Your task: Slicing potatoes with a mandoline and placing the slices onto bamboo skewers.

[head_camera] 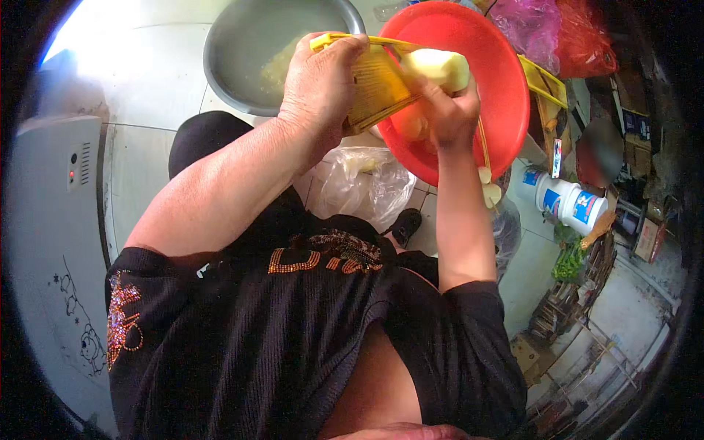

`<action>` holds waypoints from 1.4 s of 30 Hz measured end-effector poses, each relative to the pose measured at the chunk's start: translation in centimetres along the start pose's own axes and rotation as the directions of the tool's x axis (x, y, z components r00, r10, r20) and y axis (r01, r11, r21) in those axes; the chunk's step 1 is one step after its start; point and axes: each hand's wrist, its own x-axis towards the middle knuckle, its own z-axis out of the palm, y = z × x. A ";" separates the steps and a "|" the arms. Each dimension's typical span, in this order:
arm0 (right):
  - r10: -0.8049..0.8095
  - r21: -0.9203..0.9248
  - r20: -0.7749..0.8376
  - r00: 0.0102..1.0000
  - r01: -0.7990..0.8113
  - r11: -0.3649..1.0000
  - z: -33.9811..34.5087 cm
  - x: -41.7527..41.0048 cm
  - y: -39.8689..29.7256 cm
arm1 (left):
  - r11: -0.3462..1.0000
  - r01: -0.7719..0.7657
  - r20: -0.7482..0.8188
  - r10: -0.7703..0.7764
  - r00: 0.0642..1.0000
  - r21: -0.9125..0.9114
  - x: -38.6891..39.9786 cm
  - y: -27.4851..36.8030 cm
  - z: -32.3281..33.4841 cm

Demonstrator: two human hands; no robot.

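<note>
My left hand [324, 77] is closed on the end of a yellow plastic slicer or grater [382, 82], which slants down and is partly blurred. My right hand [451, 110] grips a pale, peeled vegetable [440, 67] at the slicer's right side; its exact kind is unclear. Both hands are above the gap between two basins. The grey basin [357, 16] holds cloudy liquid and pale yellow shreds [280, 66]. Behind my right hand, the red basin [509, 88] contains a rounded pale-orange piece [410, 124], partly hidden by the slicer.
A clear plastic bag [366, 184] lies between my legs. Pale round discs [491, 195] are near the red basin. Farther right are another yellow-framed tool [542, 82], white buckets [561, 201], green leaves [569, 264] and stacked wood [558, 313]. A white appliance [60, 220] stands at left.
</note>
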 end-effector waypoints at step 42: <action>0.034 0.166 0.000 0.999 -0.034 0.986 -0.8 1.5 2.3 | 0.946 -0.278 0.047 0.274 0.961 0.165 1.9 -2.3 -1.3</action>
